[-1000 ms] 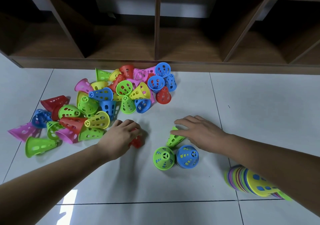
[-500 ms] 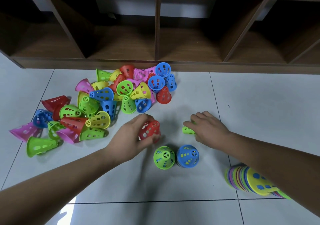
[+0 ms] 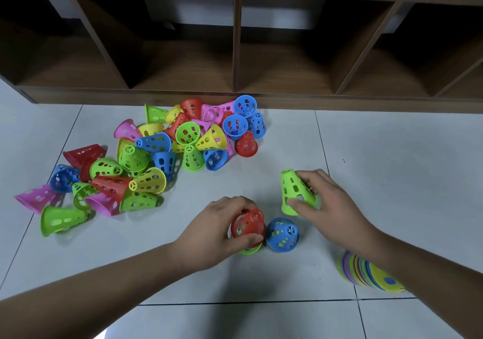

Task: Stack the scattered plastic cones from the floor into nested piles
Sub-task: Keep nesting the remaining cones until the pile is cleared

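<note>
Sitting over a lower green cone, a red cone is grasped by the left hand, just left of a blue cone. A tilted green cone is gripped by the right hand. Loose cones are scattered far left.

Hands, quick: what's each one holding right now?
Left hand: closed, holding the red cone.
Right hand: closed, holding the green cone.
</note>
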